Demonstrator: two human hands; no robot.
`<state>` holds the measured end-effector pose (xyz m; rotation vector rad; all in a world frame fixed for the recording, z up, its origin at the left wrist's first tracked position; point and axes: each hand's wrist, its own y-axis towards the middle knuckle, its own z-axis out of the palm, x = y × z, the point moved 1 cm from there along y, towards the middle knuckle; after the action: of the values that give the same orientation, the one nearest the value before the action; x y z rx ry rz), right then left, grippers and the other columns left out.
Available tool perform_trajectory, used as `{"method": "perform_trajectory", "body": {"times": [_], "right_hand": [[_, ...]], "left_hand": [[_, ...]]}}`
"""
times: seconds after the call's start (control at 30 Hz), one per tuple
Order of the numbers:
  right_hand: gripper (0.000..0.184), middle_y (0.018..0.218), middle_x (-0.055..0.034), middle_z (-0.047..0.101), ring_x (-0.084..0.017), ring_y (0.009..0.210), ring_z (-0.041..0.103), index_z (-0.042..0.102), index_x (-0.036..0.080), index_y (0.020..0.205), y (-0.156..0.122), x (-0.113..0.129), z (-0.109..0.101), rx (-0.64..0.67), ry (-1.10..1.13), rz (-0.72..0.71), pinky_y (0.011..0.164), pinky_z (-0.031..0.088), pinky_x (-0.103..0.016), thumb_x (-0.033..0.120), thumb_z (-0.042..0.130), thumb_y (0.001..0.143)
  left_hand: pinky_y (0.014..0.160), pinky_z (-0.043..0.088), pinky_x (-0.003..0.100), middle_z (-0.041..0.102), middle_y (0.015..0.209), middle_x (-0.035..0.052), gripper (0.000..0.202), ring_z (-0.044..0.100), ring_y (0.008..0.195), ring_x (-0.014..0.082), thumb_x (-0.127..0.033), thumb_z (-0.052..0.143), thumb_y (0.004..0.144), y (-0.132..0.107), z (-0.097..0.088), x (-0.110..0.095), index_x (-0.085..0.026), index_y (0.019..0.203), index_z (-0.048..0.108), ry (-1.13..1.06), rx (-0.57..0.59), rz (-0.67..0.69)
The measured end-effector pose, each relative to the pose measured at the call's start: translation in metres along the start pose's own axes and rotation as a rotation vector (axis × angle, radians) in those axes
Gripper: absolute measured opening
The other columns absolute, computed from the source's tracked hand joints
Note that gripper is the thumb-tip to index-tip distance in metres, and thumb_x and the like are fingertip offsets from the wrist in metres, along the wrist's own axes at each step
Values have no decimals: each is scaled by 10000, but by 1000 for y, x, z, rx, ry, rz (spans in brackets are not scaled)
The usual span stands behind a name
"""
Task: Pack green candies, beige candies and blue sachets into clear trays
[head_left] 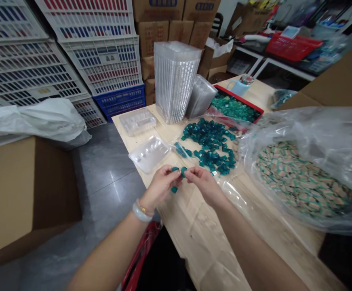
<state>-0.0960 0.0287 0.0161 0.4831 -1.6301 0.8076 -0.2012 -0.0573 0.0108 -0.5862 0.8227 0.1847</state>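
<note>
My left hand (164,180), with a pale bangle on its wrist, is closed on a few small teal translucent pieces (174,189), one poking out below the fingers. Facing it, my right hand (200,180) pinches another teal piece (183,171) between thumb and fingertips. Both hands hover over the near left table edge and almost meet. Beyond them lies a spread pile of similar teal pieces (207,135) on clear plastic. Just past my left hand rests a clear plastic tray (148,155) with small round hollows. The exact kind of the pieces is too small to make out.
A tall stack of clear plastic trays (176,81) stands at the back of the wooden table (194,226). A red tray (262,115) holds green pieces near a blue mug (239,87). To the right, a plastic bag (254,137) holds striped pieces. A cardboard box (54,182) sits left.
</note>
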Motion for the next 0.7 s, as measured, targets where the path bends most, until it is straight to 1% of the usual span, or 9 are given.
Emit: {"method": "perform_trajectory", "body": {"times": [0.07,0.13,0.23,0.33,0.4,0.47,0.57,0.63,0.7], "right_hand": [[259,590,26,500,-96,569,467,505,159,651,-23,-13,11,-5,-49,10,570,386,-233,409,548,704],[221,625,10,520,-111,589,494,516,163,719,-44,-24,23,-49,-120,-30,570,405,-243,383,515,738],[159,774,-33,568,-140,711,541,531,186,874,-75,-33,38,-99,-279,-216,644,438,-272,300,455,794],[175,851,-50,570,-146,777,546,526,201,956,-95,-33,44,-24,-451,-386,695,447,-276,244,430,816],[182,829,-49,566,-148,758,549,519,192,970,-95,-33,44,-16,-557,-433,679,453,-269,233,433,815],[176,821,-58,569,-159,767,552,527,173,954,-86,-35,44,-70,-697,-431,687,453,-274,217,427,817],[143,827,-74,584,-180,780,559,555,154,895,-64,-41,50,-77,-980,-338,695,447,-284,188,450,805],[110,824,-75,589,-185,761,561,568,154,849,-51,-45,57,-33,-1161,-253,669,442,-280,189,480,793],[97,826,-74,590,-192,765,557,572,158,828,-44,-45,63,-35,-1272,-201,666,436,-285,210,503,785]], "left_hand": [[542,447,203,566,618,-19,229,544,554,76,-231,705,577,-18,-7,10,-136,670,519,1,-6,-67],[512,435,178,563,625,-19,221,523,528,57,-224,707,580,-37,-15,22,-132,682,534,-29,-10,-142],[468,400,141,557,617,-18,215,502,507,38,-213,714,576,-62,-24,38,-123,688,554,-110,-65,-229],[481,401,141,565,626,-11,226,511,519,41,-215,727,562,-76,-28,46,-124,683,560,-191,-101,-269],[504,418,158,578,643,-3,246,529,540,55,-237,734,551,-78,-31,44,-125,694,568,-180,-117,-249],[529,432,176,597,682,7,273,552,581,76,-272,732,549,-76,-36,40,-128,719,576,-101,-195,-136],[580,444,206,616,712,22,286,566,630,99,-320,709,567,-66,-45,36,-118,728,586,45,-306,61],[600,442,221,617,678,27,285,558,611,99,-337,696,576,-59,-50,39,-103,703,594,111,-299,98],[603,437,228,614,644,31,291,551,588,100,-346,693,572,-54,-53,42,-93,682,601,148,-282,96]]}}
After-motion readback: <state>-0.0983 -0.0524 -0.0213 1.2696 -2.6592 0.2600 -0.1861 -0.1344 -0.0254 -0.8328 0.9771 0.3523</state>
